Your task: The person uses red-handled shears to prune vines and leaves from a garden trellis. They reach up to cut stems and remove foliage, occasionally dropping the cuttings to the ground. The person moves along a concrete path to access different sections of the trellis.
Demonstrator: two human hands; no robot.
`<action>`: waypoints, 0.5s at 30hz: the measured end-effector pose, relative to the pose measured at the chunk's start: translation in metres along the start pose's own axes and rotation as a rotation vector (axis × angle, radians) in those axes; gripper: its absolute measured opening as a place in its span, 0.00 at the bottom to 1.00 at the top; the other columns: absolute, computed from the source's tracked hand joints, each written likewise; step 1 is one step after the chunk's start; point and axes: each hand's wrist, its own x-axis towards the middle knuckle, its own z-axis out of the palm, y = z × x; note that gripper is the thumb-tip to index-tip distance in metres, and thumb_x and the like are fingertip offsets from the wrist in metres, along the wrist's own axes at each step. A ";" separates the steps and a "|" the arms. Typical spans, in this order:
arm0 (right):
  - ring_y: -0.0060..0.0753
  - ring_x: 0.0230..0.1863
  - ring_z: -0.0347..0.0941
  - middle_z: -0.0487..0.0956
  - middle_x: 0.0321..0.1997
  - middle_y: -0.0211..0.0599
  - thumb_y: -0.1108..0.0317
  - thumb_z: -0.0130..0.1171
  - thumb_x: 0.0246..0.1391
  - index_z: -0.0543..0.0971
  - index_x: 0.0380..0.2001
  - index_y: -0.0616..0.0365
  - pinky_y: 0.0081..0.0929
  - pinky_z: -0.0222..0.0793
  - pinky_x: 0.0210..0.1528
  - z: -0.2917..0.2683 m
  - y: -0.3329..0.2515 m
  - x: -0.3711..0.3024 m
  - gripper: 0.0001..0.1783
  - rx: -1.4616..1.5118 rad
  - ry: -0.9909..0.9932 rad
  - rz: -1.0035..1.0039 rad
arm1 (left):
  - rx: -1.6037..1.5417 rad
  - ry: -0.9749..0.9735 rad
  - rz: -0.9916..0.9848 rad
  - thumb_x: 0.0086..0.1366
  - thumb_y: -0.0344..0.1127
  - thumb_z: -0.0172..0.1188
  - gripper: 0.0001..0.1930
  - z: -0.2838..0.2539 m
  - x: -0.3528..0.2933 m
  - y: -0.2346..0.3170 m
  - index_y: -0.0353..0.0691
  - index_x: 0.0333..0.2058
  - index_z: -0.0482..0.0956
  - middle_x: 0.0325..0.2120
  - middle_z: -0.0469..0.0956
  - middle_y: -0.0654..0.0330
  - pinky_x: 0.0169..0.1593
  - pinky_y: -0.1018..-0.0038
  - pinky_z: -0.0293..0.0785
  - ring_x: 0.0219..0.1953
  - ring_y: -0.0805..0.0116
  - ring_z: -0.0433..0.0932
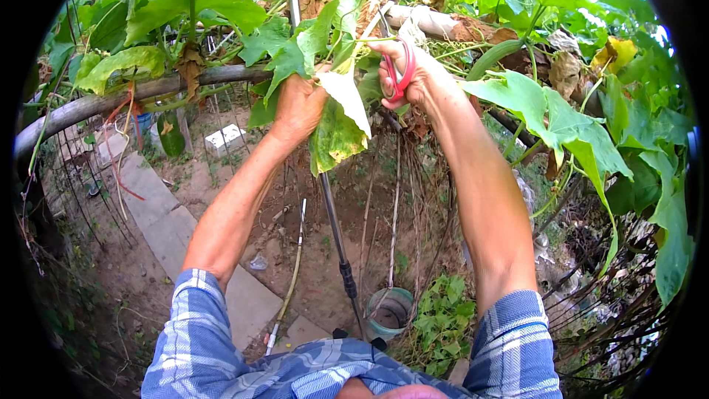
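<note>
Garden (277, 247), one path (155, 210): left fingers (315, 97) beside one yellowed leaf (338, 137), hold unclear; right fingers (386, 81) round one pair of red scissors (400, 90).

We curl our left hand (301, 109) beside a yellow-blotched leaf (337, 140), the fingertips hidden from us, and hold red-handled scissors (399, 91) in our right hand (418, 80). A greenish bucket (402, 296) stands on the ground (275, 203) below.

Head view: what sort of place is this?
Likely an outdoor vegetable garden or yard: broad-leaved vines spread over a rough wooden pole, a green gourd-like fruit hangs among them, and below are bare soil and a slab path.
</note>
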 end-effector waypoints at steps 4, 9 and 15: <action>0.20 0.09 0.57 0.65 0.11 0.23 0.55 0.67 0.49 0.74 0.24 0.52 0.30 0.62 0.14 0.012 0.024 -0.037 0.15 -0.188 0.106 -0.128 | -0.123 -0.037 -0.122 0.65 0.35 0.58 0.12 -0.004 -0.028 0.029 0.35 0.44 0.77 0.24 0.79 0.63 0.28 0.79 0.74 0.24 0.78 0.76; 0.16 0.15 0.64 0.67 0.15 0.21 0.56 0.70 0.46 0.77 0.22 0.58 0.17 0.60 0.16 0.012 0.096 -0.098 0.17 -0.135 0.056 -0.209 | -0.379 -0.133 -0.316 0.64 0.38 0.60 0.16 -0.022 -0.092 -0.001 0.31 0.43 0.74 0.21 0.78 0.54 0.18 0.74 0.76 0.18 0.65 0.79; 0.14 0.19 0.65 0.72 0.20 0.22 0.52 0.70 0.45 0.75 0.26 0.54 0.15 0.58 0.20 -0.004 0.203 -0.148 0.19 -0.029 -0.016 -0.198 | 0.201 -0.027 0.107 0.58 0.29 0.62 0.13 -0.019 -0.134 0.024 0.32 0.42 0.77 0.27 0.79 0.57 0.26 0.72 0.75 0.24 0.65 0.80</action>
